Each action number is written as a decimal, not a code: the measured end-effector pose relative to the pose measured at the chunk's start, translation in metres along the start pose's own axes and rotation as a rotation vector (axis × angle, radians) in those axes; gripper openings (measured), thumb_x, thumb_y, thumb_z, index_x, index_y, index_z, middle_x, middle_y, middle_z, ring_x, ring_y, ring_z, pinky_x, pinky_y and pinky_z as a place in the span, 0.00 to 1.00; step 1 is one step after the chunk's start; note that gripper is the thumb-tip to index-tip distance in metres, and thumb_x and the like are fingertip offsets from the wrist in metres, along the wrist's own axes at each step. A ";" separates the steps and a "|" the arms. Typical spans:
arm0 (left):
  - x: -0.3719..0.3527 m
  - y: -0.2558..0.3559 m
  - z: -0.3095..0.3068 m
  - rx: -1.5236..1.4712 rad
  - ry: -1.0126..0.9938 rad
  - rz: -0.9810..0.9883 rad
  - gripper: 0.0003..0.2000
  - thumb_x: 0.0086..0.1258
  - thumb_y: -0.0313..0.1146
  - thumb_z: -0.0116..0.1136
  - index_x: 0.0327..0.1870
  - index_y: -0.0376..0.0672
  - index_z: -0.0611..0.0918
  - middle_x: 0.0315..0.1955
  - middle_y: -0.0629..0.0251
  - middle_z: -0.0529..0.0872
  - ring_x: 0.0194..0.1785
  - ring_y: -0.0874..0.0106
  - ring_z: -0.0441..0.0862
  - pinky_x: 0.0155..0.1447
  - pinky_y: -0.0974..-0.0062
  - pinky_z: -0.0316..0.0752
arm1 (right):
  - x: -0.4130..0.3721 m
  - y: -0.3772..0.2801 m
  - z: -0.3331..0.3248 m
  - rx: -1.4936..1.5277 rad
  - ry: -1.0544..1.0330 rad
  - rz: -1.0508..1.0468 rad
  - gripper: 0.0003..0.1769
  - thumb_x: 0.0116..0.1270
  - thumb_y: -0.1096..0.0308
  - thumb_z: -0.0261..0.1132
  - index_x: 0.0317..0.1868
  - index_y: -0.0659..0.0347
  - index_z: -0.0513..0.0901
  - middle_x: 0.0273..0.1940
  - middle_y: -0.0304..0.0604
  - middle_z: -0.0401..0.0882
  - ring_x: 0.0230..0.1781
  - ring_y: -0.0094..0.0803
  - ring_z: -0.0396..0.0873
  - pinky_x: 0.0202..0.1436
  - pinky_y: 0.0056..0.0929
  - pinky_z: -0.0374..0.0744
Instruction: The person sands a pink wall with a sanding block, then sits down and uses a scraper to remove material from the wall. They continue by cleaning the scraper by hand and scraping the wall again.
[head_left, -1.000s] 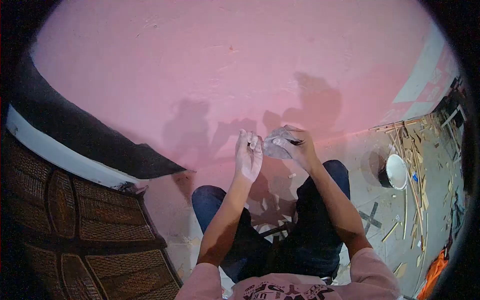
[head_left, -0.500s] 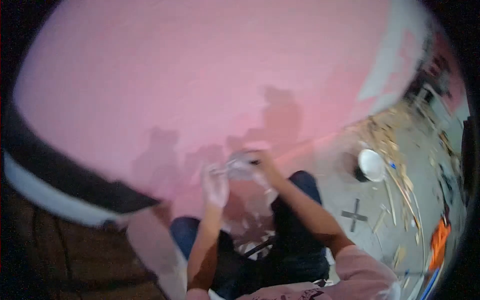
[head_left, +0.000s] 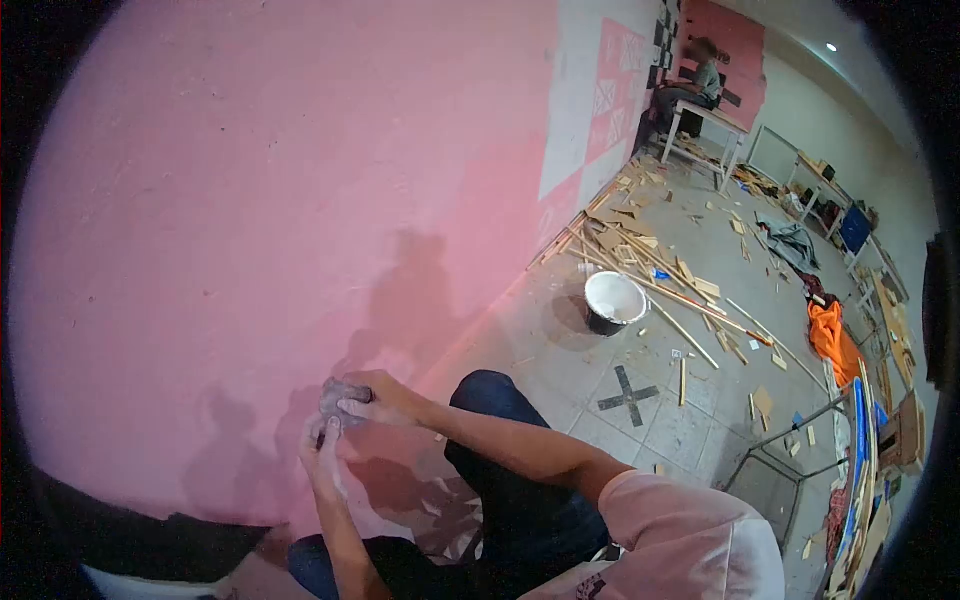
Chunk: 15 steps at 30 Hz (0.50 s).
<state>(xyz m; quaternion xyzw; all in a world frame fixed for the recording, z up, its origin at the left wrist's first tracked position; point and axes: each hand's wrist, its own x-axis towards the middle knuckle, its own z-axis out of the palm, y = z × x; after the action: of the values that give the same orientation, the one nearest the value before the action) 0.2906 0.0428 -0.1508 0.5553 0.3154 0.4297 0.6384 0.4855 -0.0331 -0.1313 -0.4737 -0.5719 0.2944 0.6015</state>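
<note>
My right hand (head_left: pixel 388 397) is closed on a small grey piece (head_left: pixel 337 394), crumpled or lumpy, close to the pink wall (head_left: pixel 280 200). Just below it, my left hand (head_left: pixel 322 447) has its fingers bent up against the lower side of the same piece. Pale dust whitens the fingers of both hands. What the piece is made of, I cannot make out. The wall carries shadows of my arms and head.
A white bucket (head_left: pixel 616 300) stands on the tiled floor to the right. Wood strips (head_left: pixel 690 290) and scraps lie along the wall. Beyond are orange cloth (head_left: pixel 832 335), a metal frame (head_left: pixel 790 465) and a person (head_left: pixel 702 80) sitting by a white table (head_left: pixel 708 117).
My view has swung to the right and up, bringing the far room into sight. My hands stay together at the grey piece, now lower left in view.
</note>
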 end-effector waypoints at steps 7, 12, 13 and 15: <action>-0.001 0.007 0.000 -0.098 0.021 0.151 0.10 0.74 0.20 0.67 0.53 0.38 0.85 0.44 0.69 0.87 0.47 0.76 0.84 0.56 0.76 0.81 | -0.007 0.005 -0.019 -0.141 -0.052 -0.150 0.18 0.71 0.66 0.73 0.57 0.66 0.86 0.40 0.45 0.83 0.45 0.31 0.80 0.51 0.35 0.79; -0.004 0.016 0.011 0.082 0.112 0.292 0.09 0.75 0.21 0.66 0.53 0.36 0.84 0.44 0.66 0.88 0.48 0.74 0.85 0.57 0.74 0.82 | -0.010 -0.003 -0.018 -0.156 -0.006 -0.097 0.20 0.69 0.66 0.75 0.58 0.65 0.87 0.40 0.42 0.84 0.42 0.30 0.81 0.51 0.36 0.80; -0.008 0.020 0.017 0.085 0.150 0.293 0.09 0.76 0.21 0.66 0.53 0.36 0.84 0.45 0.65 0.88 0.48 0.74 0.85 0.57 0.74 0.82 | -0.011 -0.001 -0.016 -0.132 0.005 -0.082 0.20 0.69 0.66 0.76 0.59 0.64 0.87 0.40 0.41 0.84 0.42 0.29 0.81 0.50 0.35 0.81; -0.014 0.029 0.020 0.123 0.153 0.292 0.09 0.76 0.22 0.66 0.54 0.36 0.84 0.46 0.64 0.88 0.49 0.73 0.85 0.57 0.73 0.82 | -0.012 0.006 -0.013 -0.086 0.049 -0.038 0.19 0.70 0.65 0.76 0.58 0.64 0.88 0.39 0.41 0.85 0.42 0.27 0.81 0.50 0.34 0.81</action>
<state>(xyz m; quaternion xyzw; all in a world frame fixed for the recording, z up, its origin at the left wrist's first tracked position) 0.2962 0.0221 -0.1203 0.5990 0.3048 0.5388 0.5080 0.4968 -0.0441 -0.1403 -0.4953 -0.5780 0.2462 0.6001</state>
